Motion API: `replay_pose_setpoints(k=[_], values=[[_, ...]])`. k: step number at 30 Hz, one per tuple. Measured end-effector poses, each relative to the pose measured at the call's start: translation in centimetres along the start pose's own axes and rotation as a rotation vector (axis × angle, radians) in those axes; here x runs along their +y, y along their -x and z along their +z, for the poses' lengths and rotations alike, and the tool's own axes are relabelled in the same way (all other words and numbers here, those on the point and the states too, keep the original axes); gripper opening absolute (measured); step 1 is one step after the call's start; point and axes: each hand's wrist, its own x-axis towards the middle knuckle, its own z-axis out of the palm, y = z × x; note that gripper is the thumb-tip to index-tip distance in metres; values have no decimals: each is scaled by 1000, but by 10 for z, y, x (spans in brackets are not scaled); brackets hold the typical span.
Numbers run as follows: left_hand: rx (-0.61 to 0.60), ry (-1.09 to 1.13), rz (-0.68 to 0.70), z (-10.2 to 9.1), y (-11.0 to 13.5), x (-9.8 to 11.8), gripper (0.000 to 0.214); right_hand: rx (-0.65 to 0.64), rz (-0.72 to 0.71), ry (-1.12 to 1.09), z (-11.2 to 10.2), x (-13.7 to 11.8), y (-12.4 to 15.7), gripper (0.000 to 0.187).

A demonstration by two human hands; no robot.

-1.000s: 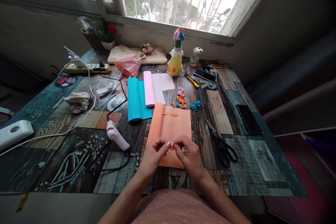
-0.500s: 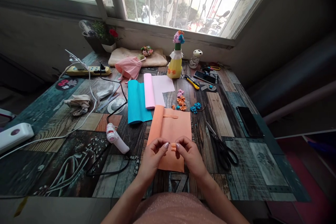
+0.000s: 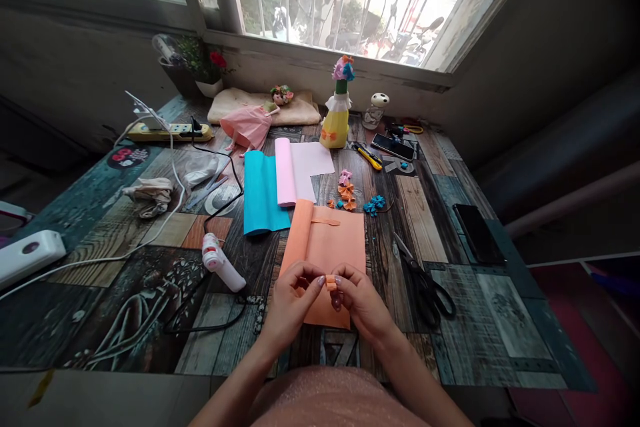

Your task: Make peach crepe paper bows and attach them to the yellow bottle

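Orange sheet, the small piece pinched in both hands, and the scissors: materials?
Orange sheet: matte, soft-rolled left edge without creases, likely foam or felt. Small piece: same orange, probably the same stuff. Scissors: dark blades, likely metal; black loops look plastic.

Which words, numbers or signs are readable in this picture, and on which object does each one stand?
"7": large figure on the table cover, at the near edge; partly hidden, uncertain.
"R": grey letter on the cover beside the phone; uncertain.
Round sticker, red marks: too blurred to read.
Orange paper piece: no text.
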Motion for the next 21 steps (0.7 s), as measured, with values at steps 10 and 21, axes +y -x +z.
replay_pose_setpoints(k=[10,21], values=[[18,28,9,3,7,-1,16,87,-190,119,-1,3,-2,26],[66,89,-2,9,2,-1,18,88,-221,175,1,9,-1,24]])
